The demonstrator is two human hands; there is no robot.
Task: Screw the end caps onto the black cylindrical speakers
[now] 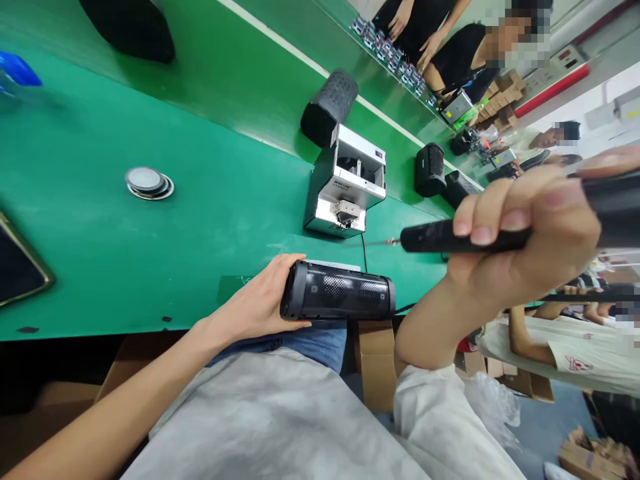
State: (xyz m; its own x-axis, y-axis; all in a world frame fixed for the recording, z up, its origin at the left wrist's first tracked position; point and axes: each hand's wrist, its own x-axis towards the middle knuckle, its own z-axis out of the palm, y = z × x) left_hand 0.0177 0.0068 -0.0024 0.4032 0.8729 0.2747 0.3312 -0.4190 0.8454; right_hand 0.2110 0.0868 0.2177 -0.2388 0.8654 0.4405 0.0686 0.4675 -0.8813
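A black speaker with perforated grille patches lies on its side at the table's front edge. My left hand grips its left end, thumb and fingers around the casing. Raised at the right, my right hand is wrapped round a black electric screwdriver. Its thin bit points left, above the table and apart from the speaker. Just beyond the speaker stands a silver and black screw feeder, close to the bit's tip. A pale strip shows along the speaker's far side.
Behind the feeder stands a dark speaker housing, with another black speaker to its right. Round silver discs and a dark gold-edged tray-like object lie on the green table. Co-workers sit across the line.
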